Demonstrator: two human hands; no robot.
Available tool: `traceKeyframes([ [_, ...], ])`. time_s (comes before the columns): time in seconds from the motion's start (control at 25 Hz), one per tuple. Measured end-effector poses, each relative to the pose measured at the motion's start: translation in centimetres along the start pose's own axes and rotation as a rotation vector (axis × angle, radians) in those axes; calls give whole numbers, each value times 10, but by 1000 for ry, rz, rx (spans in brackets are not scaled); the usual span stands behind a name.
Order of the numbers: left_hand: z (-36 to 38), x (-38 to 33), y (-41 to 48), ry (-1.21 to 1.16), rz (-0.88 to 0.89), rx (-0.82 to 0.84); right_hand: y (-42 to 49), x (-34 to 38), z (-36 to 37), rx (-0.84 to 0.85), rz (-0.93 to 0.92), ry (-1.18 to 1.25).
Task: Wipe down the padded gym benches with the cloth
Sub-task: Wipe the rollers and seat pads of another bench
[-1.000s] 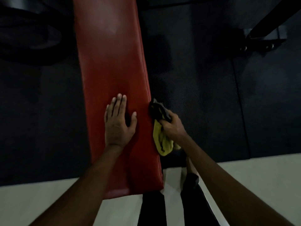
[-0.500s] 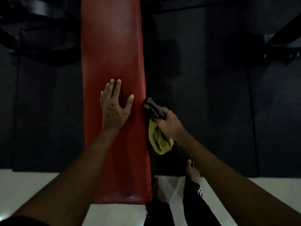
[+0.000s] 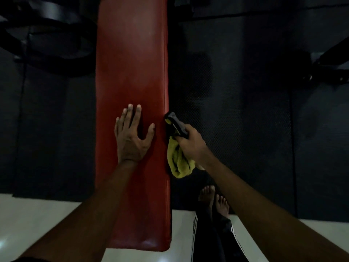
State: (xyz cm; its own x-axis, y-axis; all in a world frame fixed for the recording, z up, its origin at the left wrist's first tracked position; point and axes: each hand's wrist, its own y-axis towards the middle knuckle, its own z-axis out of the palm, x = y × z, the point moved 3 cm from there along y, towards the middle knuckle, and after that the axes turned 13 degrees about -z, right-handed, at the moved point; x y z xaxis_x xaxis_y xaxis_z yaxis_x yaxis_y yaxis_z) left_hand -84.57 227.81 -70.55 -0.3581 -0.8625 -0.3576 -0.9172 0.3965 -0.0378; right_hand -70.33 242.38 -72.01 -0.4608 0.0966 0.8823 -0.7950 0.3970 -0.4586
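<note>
Item under inspection: one red padded gym bench (image 3: 132, 63), running lengthwise away from the camera, its near end standing over the pale floor (image 3: 37, 220) and the rest lying over black rubber matting (image 3: 236, 120). The upholstery is showing a dull sheen along the top and a seam line along the right edge.

Left hand (image 3: 132, 140): it is lying palm down on the bench top in the near half, closer to the right edge than the left. The grip is wide, with fingers straight and slightly spread and the thumb angling out towards the right edge. It is holding nothing and is only resting on the padding.

Right hand (image 3: 190, 146): it is positioned just off the right edge of the bench, level with the left hand. The grip is closed, with the fingers curling round a bunched yellow cloth (image 3: 178, 163). The yellow bulk is hanging below the fist beside the bench's right side. A dark portion (image 3: 174, 122) is projecting forward from the fist and touching the right edge seam. Whether this dark portion is part of the same cloth cannot be told in this light.

Other matters: two bare feet (image 3: 207, 195) are standing at the mat's near border, to the right of the bench, under dark trousers (image 3: 213, 242) bearing white side stripes. Dark equipment (image 3: 47, 44) is sitting beyond the left edge, and a black metal frame (image 3: 330, 63) is showing at far right.
</note>
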Motion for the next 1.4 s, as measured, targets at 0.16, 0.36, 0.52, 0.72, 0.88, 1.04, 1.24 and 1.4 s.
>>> traceKeyframes([
  [0.16,-1,-1,0,16,-10,18,30,21,-9,-72,-70,6],
  [0.36,-8,-6,0,46,-72,53,78,49,-23,-102,-116,-57],
  [0.52,-10,-20,33,56,-74,66,63,30,-27,14,-124,-48],
  [0.72,-2,-32,61,-16,-14,69,108,49,-28,-159,-171,-68],
  [0.88,2,-30,60,-16,-54,50,124,66,-29,-191,-222,-110],
  [1.04,1,-32,63,38,-55,60,102,55,-27,-116,-60,-64],
  [1.24,-4,-38,65,10,-105,99,152,84,-37,-256,-102,-93],
  [1.4,-6,-50,112,-21,-148,106,181,88,-48,-254,-86,-107],
])
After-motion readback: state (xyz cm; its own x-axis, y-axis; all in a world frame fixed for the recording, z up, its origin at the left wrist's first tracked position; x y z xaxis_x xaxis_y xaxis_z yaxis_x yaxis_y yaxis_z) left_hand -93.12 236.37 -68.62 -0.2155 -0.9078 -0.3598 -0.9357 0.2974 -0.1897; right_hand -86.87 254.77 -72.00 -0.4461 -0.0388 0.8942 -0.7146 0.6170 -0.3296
